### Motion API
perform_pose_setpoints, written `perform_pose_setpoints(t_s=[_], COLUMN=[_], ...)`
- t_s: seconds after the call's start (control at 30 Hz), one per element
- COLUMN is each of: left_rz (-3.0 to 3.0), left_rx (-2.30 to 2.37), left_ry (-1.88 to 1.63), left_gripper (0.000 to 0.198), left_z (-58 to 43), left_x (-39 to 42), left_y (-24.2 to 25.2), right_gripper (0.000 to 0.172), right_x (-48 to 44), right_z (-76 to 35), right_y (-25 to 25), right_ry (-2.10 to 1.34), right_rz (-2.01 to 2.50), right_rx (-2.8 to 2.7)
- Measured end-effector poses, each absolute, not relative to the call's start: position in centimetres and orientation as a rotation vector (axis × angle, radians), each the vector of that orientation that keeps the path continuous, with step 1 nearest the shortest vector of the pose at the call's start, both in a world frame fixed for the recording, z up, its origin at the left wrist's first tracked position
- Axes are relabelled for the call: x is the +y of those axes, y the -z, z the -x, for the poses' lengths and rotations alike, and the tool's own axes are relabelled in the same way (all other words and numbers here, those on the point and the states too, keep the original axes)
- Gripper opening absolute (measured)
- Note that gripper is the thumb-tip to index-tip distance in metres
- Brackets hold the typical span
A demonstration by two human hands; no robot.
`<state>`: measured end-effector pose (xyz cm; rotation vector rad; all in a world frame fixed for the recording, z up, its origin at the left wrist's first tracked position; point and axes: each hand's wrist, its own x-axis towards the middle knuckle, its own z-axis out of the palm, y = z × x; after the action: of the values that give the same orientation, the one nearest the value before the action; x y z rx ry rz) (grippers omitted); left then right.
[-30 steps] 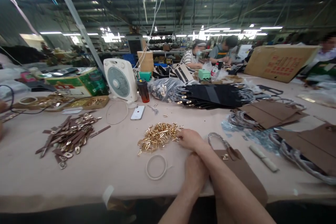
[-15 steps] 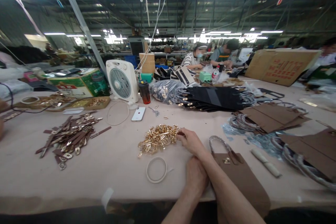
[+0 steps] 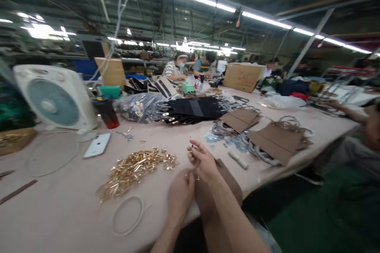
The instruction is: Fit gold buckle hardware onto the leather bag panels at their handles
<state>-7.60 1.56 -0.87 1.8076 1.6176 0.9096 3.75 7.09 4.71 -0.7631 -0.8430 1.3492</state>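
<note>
My right hand (image 3: 204, 164) is above the top of a brown handbag (image 3: 212, 197), its thumb and fingers pinching a small gold metal fitting (image 3: 191, 148). Close beside it, my left hand (image 3: 181, 189) is closed at the bag's upper edge, fingertips pressed together next to a gold clasp piece (image 3: 197, 178). The hands hide the bag's handles, and the bag's lower part reaches past the table edge. A heap of loose gold fittings (image 3: 133, 170) spreads to the left of my hands, with a roll of pale tape (image 3: 128, 216) in front of it.
A white phone (image 3: 97, 146), a dark-red tumbler (image 3: 107, 112) and a white fan (image 3: 55, 97) stand at the left. Black bag pieces (image 3: 192, 110) lie behind; stacked brown bags (image 3: 276, 138) and a rolled wrap (image 3: 238, 160) sit to the right. A co-worker's arm (image 3: 347, 110) shows far right.
The view has turned right. My right hand has left the gold heap and come back over the bag with a fitting. My left hand has moved from under the right wrist to the bag's top.
</note>
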Motion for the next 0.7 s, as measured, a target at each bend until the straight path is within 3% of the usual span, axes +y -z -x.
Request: perform_pose_setpoints(t_s=[0.23, 0.5, 0.6, 0.7], left_rz=[-1.889, -1.824, -2.272, -2.629], left_rx=[1.643, 1.718, 1.569, 1.271], left_ry=[-0.982, -1.505, -1.350, -1.023], left_gripper=[0.033, 0.052, 0.037, 0.036], left_z=[7.4, 7.5, 6.9, 4.9], left_x=[2.1, 3.6, 5.2, 7.3], left_y=[2.2, 2.2, 0.6, -1.3], right_gripper=[0.049, 0.053, 0.048, 0.048], right_x=[4.0, 1.4, 1.6, 1.8], right_z=[-14.0, -18.6, -19.0, -19.3], right_y=[-1.3, 3.7, 4.3, 4.5], right_ry=[-1.010, -0.817, -0.856, -0.839], right_rz=[0.999, 1.270, 1.260, 1.275], right_rx=[-0.752, -0.955, -0.876, -0.855])
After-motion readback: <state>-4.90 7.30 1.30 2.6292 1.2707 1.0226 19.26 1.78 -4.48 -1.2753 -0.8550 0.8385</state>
